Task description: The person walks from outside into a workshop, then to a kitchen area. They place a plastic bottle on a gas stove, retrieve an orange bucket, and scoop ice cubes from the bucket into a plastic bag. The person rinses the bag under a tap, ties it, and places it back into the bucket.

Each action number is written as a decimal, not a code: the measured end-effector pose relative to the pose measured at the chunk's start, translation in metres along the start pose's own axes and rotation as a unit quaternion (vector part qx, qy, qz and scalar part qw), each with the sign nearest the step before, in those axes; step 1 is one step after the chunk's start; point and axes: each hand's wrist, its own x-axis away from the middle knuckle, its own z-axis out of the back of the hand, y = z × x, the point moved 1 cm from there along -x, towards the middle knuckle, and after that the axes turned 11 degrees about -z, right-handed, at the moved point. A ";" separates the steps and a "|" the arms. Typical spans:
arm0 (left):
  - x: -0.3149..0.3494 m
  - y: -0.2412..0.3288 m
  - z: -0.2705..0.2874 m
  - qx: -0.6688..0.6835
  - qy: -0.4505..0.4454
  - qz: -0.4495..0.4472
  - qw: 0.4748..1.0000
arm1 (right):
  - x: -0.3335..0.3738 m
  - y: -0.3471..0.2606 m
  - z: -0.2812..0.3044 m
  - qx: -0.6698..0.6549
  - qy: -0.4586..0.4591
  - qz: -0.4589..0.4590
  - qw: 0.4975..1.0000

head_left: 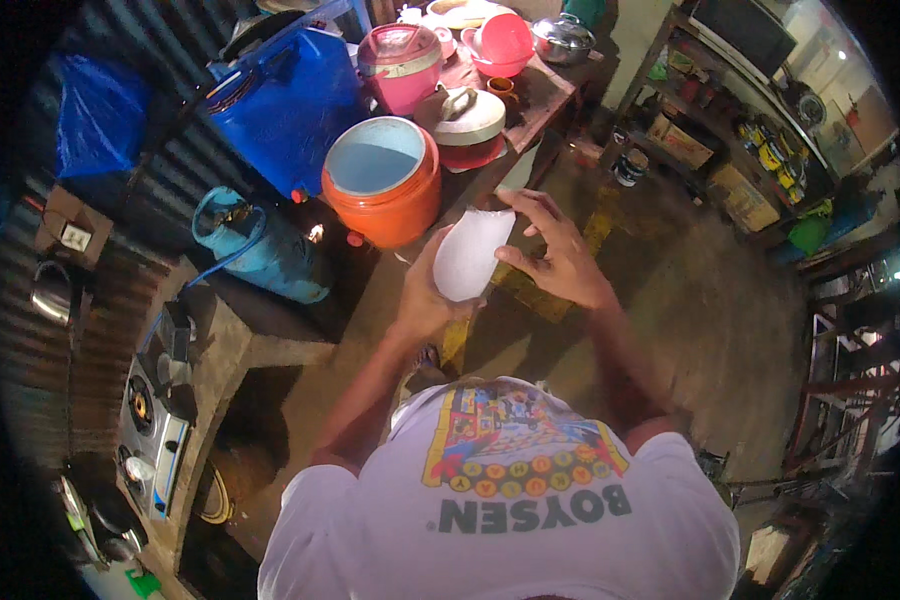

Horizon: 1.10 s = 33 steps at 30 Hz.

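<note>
In front of my chest, my left hand (422, 292) is wrapped round a white, scoop-shaped piece (470, 262) with a rounded lower end and an uneven top edge. Its exact kind I cannot make out. My right hand (560, 258) is at the right edge of this piece, thumb and fingers apart; the fingertips are close to the rim, and whether they touch it is unclear. Just beyond my left hand stands an orange drinks cooler (390, 212) without its lid, its pale inside showing. A round white lid (470, 120) sits behind it, to the right.
A wooden table (552, 105) at the back bears a pink jug (400, 75) and a metal pot (564, 40). Left are a blue container (290, 110), a blue gas cylinder (270, 262) and a gas stove (165, 425) on a counter. Loaded shelves (715, 120) stand at the right.
</note>
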 end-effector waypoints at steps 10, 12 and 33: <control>0.036 -0.005 0.026 -0.426 0.030 -0.050 0.903 | -0.046 -0.007 -0.041 0.027 -0.214 -0.311 0.926; 0.040 -0.021 0.028 -0.411 0.039 -0.108 0.904 | -0.037 0.005 -0.051 -0.232 -0.200 -0.436 0.846; -0.018 -0.008 0.138 -0.111 -0.325 -0.140 0.929 | -0.019 -0.037 -0.096 -0.097 -0.176 -0.003 0.980</control>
